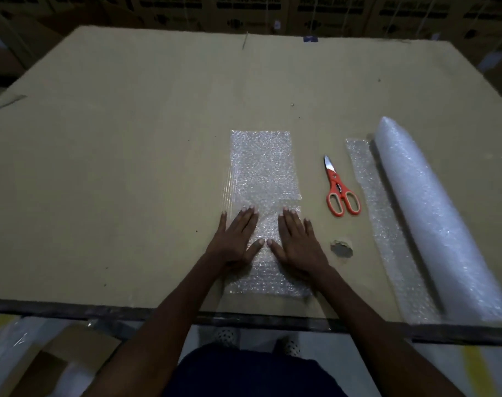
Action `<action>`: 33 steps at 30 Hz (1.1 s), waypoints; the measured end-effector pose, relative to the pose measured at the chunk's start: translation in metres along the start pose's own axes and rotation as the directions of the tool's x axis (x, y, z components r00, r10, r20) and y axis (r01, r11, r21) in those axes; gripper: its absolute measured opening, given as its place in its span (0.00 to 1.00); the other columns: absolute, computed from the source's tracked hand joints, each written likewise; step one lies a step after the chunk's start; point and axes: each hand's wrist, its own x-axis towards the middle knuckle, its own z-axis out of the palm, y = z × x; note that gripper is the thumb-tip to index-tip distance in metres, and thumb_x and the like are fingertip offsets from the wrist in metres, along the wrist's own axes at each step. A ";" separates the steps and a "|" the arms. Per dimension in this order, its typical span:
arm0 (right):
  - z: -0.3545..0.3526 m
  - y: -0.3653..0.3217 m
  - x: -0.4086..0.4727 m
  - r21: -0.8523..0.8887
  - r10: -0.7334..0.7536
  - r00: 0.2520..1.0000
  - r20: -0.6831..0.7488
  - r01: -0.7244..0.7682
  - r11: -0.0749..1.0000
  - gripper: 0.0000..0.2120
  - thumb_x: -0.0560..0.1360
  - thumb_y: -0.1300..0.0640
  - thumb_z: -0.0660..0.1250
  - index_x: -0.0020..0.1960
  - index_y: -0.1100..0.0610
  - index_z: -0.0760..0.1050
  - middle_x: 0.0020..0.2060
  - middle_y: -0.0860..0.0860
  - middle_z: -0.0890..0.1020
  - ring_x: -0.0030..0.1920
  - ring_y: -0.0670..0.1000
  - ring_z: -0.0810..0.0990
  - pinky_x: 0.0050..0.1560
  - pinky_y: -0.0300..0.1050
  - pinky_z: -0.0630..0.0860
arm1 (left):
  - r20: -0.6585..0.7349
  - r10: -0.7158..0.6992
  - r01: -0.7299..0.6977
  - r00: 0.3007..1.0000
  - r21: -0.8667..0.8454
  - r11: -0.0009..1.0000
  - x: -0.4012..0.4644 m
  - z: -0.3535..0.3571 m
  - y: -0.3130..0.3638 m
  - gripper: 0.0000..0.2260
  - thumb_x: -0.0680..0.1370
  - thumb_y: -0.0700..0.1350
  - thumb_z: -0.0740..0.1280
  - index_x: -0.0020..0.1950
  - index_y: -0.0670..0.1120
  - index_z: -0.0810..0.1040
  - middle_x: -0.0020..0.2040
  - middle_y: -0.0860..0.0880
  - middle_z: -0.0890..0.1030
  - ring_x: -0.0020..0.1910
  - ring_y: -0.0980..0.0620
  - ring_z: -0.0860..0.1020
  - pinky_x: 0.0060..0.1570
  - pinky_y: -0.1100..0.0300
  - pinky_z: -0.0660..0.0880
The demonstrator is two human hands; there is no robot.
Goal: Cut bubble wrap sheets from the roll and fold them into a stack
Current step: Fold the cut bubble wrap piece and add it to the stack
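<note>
We press both flat palms, left hand (234, 236) and right hand (297, 239), fingers straight, on clear folded bubble wrap sheet (264, 173); orange-handled scissors (340, 190) at 2 o'clock, white bubble wrap roll (433, 213) beyond at 3.

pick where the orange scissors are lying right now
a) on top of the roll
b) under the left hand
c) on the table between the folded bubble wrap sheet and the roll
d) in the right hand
c: the scissors lie closed and untouched on the table, between the folded bubble wrap sheet and the roll, while the left hand and right hand press flat on the sheet.
</note>
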 end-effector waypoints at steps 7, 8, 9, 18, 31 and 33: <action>0.000 -0.010 -0.001 0.011 0.084 0.994 -0.070 -0.083 0.996 0.36 0.85 0.37 0.46 0.83 0.59 0.44 0.82 0.55 0.43 0.82 0.52 0.39 0.77 0.54 0.33 | 0.065 0.044 -0.047 0.997 0.031 0.998 0.016 -0.006 -0.014 0.39 0.78 0.68 0.40 0.82 0.45 0.49 0.82 0.46 0.47 0.81 0.44 0.45 0.73 0.38 0.34; -0.002 -0.010 -0.002 0.015 0.087 0.994 -0.064 -0.086 0.996 0.36 0.85 0.37 0.46 0.83 0.59 0.44 0.82 0.55 0.43 0.82 0.52 0.39 0.77 0.54 0.33 | 0.062 0.038 -0.040 0.997 0.030 0.999 0.016 -0.005 -0.014 0.39 0.78 0.68 0.41 0.82 0.45 0.50 0.82 0.46 0.47 0.81 0.44 0.46 0.73 0.36 0.35; -0.002 -0.010 -0.003 0.019 0.088 0.994 -0.059 -0.087 0.996 0.36 0.85 0.37 0.46 0.83 0.59 0.44 0.82 0.55 0.43 0.82 0.52 0.39 0.77 0.54 0.33 | 0.064 0.034 -0.037 0.997 0.036 0.999 0.015 -0.003 -0.014 0.39 0.78 0.68 0.41 0.82 0.45 0.50 0.82 0.45 0.47 0.81 0.44 0.45 0.73 0.35 0.35; -0.022 -0.011 -0.008 0.202 0.052 0.991 -0.125 -0.026 0.979 0.38 0.83 0.34 0.47 0.82 0.60 0.53 0.82 0.56 0.53 0.82 0.56 0.50 0.79 0.63 0.50 | 0.071 0.025 -0.023 0.997 -0.024 0.999 0.010 -0.028 -0.015 0.41 0.77 0.71 0.41 0.82 0.47 0.44 0.82 0.49 0.43 0.81 0.49 0.39 0.73 0.35 0.34; -0.012 -0.004 -0.057 0.175 -0.424 0.876 -0.231 0.466 0.867 0.14 0.77 0.42 0.68 0.49 0.53 0.83 0.46 0.49 0.80 0.46 0.51 0.77 0.39 0.47 0.75 | -0.209 0.436 -0.478 0.875 -0.239 0.845 -0.064 -0.034 -0.015 0.12 0.74 0.56 0.73 0.47 0.48 0.80 0.54 0.52 0.81 0.48 0.53 0.81 0.37 0.57 0.77; -0.016 -0.003 -0.057 0.182 -0.431 0.879 -0.203 0.467 0.866 0.15 0.76 0.41 0.69 0.50 0.52 0.82 0.47 0.48 0.79 0.47 0.50 0.77 0.41 0.48 0.76 | -0.215 0.435 -0.474 0.874 -0.183 0.861 -0.064 -0.030 -0.017 0.11 0.76 0.55 0.71 0.47 0.48 0.81 0.56 0.52 0.82 0.49 0.52 0.81 0.36 0.57 0.77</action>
